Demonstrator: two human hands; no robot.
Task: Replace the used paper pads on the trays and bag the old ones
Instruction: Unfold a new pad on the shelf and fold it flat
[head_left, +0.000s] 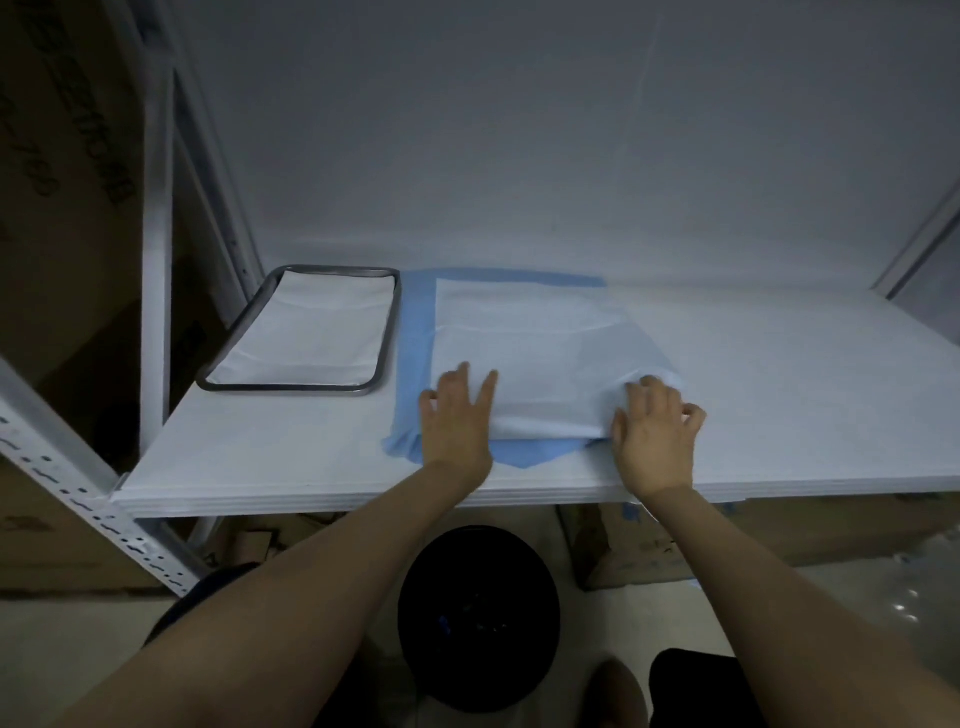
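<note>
One white paper pad (540, 348), on blue sheet (413, 332) mid-shelf (805, 389). Pressed at near left corner by left hand (457, 421), flat, fingers spread wide; pinched at near right corner by right hand (654, 441), fingers curled. Lined tray (285, 388) just left.

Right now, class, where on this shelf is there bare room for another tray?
Bare shelf runs right of the white pad; a narrower strip lies before the metal tray. The middle is crowded: blue sheet, pad, left hand, right hand.
</note>
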